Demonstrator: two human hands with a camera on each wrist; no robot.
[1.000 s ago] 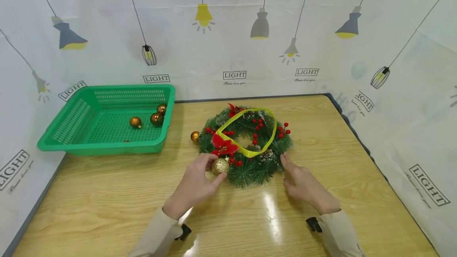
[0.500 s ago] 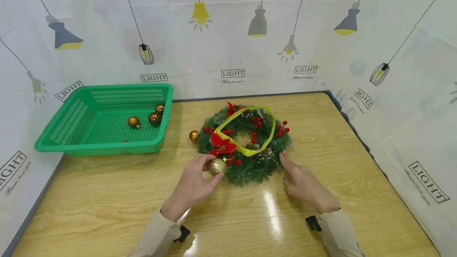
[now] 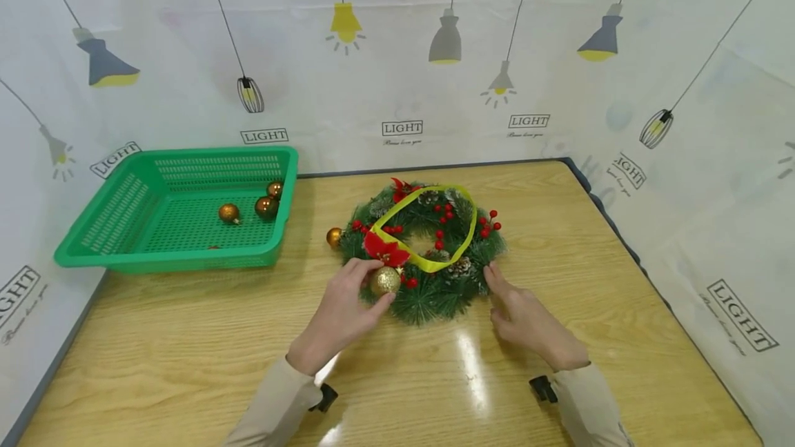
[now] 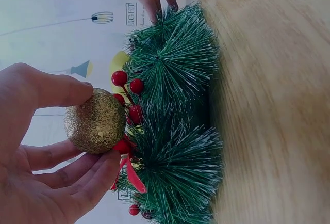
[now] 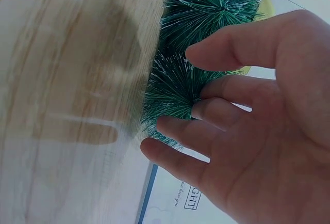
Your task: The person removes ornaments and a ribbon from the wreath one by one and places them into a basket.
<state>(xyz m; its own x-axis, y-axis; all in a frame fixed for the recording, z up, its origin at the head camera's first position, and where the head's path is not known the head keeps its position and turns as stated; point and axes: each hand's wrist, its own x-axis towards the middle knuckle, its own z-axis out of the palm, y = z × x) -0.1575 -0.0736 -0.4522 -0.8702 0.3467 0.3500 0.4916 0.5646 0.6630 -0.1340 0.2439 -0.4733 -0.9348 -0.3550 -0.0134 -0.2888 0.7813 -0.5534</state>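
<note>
A green pine wreath [image 3: 428,247] with red berries, red poinsettias, pine cones and a yellow ribbon loop [image 3: 428,230] lies on the wooden table [image 3: 186,336]. My left hand [image 3: 348,305] pinches a gold glitter ball [image 3: 385,281] between thumb and fingers at the wreath's near-left edge; the left wrist view has the same gold glitter ball [image 4: 96,121] against the needles and berries. My right hand [image 3: 518,312] rests with relaxed fingers on the wreath's near-right edge, and its fingers [image 5: 216,105] touch the wreath's needles [image 5: 201,38] in the right wrist view.
A green plastic basket [image 3: 124,240] stands at the back left with three bronze balls [image 3: 266,207] inside. Another bronze ball [image 3: 334,236] lies on the table by the wreath's left side. White printed curtains wall in the table on three sides.
My left hand has carried the gold ball a little up and right, closer into the wreath below the red poinsettia. The right hand stays where it was.
</note>
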